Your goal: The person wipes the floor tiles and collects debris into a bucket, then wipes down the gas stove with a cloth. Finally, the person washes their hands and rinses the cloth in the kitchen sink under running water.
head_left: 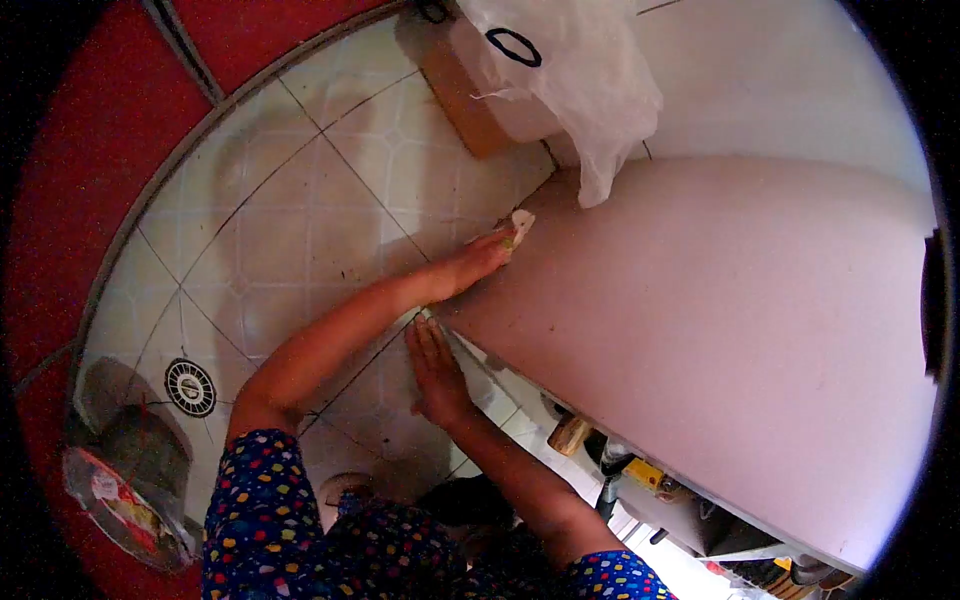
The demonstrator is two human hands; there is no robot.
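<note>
Far to the left of the big pale panel [700, 330], the floor is red [60, 180]. A see-through tub [130, 510] is on that side too, with red and yellow bits inside. Closer to the panel there is a round drain [190, 388], set in the light tile floor [270, 210]. Dark lines run across the tiles. Next comes a blue sleeve [262, 490] with lots of bright spots, on the left arm that reaches up to the panel.

The right hand [437, 375] is just left of the panel's near corner. Its fingers are straight and close together, and they point at that corner. I cannot tell if the tips touch it. The left hand [478, 265] is at the panel's left edge, higher up. Its fingers are bent around a small pale rag [521, 228]. The rag pokes out past them, right by the panel's edge.

Above the panel's left end is a flat brown thing [470, 125]. Right of it is a thin white bag [600, 90] with a black oval on it, and the bag's low tip hangs over the panel. Below the panel's bottom edge is a wooden thing [570, 435], and more to the right is a yellow thing [645, 475]
</note>
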